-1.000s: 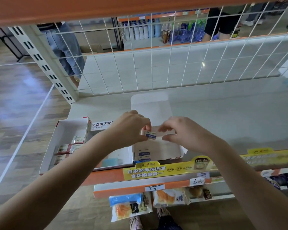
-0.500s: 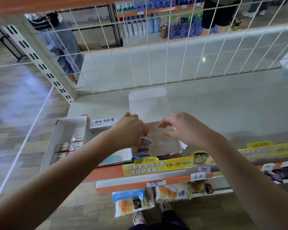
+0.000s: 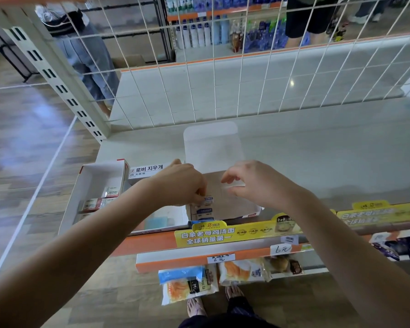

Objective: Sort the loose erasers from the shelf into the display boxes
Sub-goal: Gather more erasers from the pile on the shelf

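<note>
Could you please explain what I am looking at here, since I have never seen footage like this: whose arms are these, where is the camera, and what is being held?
There is no machine here. A person wears a wide-angle camera on the head, looking down at their own two arms in front of a shop shelf, so the view bends at the edges.

On the shelf stand open cardboard display boxes. The left box holds a few red-and-white erasers. The middle box, with its lid flap standing up behind, holds a stack of blue-and-white erasers at its near left corner.

The left hand pinches one blue-and-white eraser just above that stack. The right hand hovers over the same box with fingers curled; whether it holds something thin and clear, I cannot tell.

Below hang a yellow price strip and snack packets.
</note>
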Available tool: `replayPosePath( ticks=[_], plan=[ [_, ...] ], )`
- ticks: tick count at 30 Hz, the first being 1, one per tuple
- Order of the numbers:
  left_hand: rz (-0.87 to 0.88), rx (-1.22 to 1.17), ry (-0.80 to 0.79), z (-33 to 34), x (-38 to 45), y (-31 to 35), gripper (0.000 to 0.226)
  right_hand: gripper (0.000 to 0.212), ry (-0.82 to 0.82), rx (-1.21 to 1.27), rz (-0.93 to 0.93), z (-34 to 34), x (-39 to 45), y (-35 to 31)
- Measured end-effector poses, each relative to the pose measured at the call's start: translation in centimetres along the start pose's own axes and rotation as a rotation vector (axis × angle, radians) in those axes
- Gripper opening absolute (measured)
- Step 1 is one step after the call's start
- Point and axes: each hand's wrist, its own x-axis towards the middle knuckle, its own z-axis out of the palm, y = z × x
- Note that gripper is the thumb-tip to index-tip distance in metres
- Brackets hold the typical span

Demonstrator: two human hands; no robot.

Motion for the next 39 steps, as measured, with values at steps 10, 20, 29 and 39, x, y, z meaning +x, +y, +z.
replayPosePath(
  ticks=[10,20,29,39],
  plan=[
    [-0.015,0.005,0.026,-0.3,0.1,0.2,0.020,0.029,-0.020,0.000,-0.008,0.3,0.2,0.0],
    [0.012,0.040,0.097,0.1,0.1,0.2,0.022,0.029,-0.027,-0.012,-0.010,0.4,0.5,0.1],
    [0.001,0.037,0.070,-0.2,0.1,0.5,0.026,0.027,-0.025,-0.016,-0.018,0.7,1.0,0.3],
    [-0.041,0.010,0.212,-2.1,0.0,1.4,0.029,0.027,0.173,0.021,-0.068,-0.6,0.5,-0.2]
  ],
)
